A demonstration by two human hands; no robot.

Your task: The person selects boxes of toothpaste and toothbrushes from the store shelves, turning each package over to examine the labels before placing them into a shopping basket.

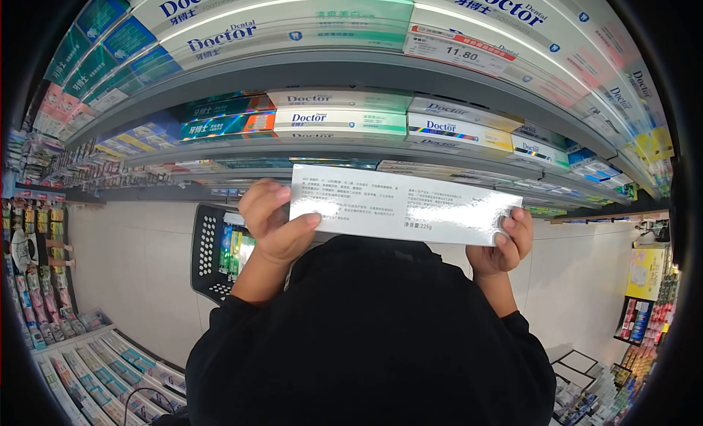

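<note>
A long white toothpaste box is held up across my chest, its printed back face toward me. Small dark text covers it, and "225g" can be read near the lower middle; glare hides some lines. My left hand grips the left end, thumb on the near face. At the right end, my right hand pinches the lower corner between fingers and thumb. Just beyond the box are shelves of toothpaste boxes, among them a white and green Doctor box.
A grey shelf edge with an 11.80 price label curves across above the box. On the floor at left stands a black shopping basket with green packages inside. More racks of goods line the lower left; a yellow package is at right.
</note>
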